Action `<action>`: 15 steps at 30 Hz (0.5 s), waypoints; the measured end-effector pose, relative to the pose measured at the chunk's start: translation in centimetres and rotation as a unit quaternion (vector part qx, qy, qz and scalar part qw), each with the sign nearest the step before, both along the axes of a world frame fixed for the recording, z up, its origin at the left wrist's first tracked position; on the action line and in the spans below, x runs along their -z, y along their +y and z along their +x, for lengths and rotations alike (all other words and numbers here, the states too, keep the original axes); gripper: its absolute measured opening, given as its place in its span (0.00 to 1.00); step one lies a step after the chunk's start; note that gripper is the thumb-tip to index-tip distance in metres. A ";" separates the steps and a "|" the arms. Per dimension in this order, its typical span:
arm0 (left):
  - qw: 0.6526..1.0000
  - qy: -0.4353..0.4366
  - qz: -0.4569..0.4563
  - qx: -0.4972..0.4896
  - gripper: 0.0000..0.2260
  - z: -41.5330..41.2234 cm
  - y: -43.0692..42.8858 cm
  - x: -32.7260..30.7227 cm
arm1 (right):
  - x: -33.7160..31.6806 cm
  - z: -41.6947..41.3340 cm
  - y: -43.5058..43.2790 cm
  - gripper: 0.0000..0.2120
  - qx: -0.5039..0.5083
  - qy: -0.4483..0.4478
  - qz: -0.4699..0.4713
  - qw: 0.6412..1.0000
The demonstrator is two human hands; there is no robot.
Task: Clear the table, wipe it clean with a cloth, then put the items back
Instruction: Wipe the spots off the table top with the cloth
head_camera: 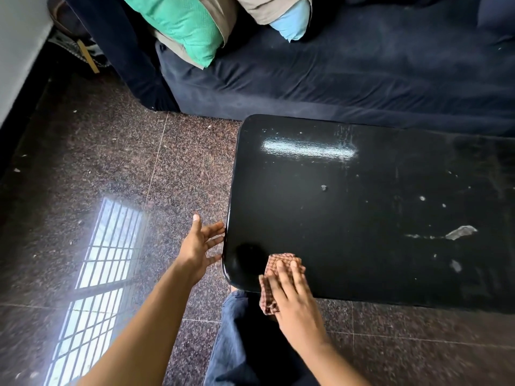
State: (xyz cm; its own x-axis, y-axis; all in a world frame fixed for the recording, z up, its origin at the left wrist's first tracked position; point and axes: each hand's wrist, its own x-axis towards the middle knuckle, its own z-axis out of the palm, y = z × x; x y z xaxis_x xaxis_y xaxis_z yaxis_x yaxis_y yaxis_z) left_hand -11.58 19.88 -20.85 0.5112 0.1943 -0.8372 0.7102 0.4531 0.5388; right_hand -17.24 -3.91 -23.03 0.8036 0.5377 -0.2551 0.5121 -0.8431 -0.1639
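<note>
A glossy black table point(362, 213) fills the right half of the view, with white specks and a pale smear on its right part. A brown checked cloth point(271, 274) lies at its near left corner, partly hanging over the front edge. My right hand point(292, 296) presses flat on the cloth, fingers spread over it. My left hand point(200, 243) is open, palm toward the table, fingertips at the table's left edge just beyond the corner. Nothing else rests on the tabletop.
A dark blue sofa point(334, 79) runs right behind the table, with a green cushion point(189, 26) and a light blue cushion point(292, 20) on it. Speckled granite floor point(97, 162) lies to the left. My leg in blue jeans point(231, 344) is below the table's near corner.
</note>
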 end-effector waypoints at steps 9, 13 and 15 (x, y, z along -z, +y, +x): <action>1.000 -0.019 0.004 0.001 0.31 -0.5 -0.2 0.0 | 0.4 -0.5 6.9 0.25 -0.153 -0.014 0.053 0.987; 0.999 -0.029 0.010 -0.010 0.30 -1.4 -0.5 0.4 | 1.1 -0.5 0.5 0.28 -0.192 -0.048 0.014 0.980; 0.999 -0.034 0.012 -0.025 0.29 -1.9 -0.6 0.6 | 0.8 -0.2 -3.4 0.27 -0.188 -0.071 0.008 0.980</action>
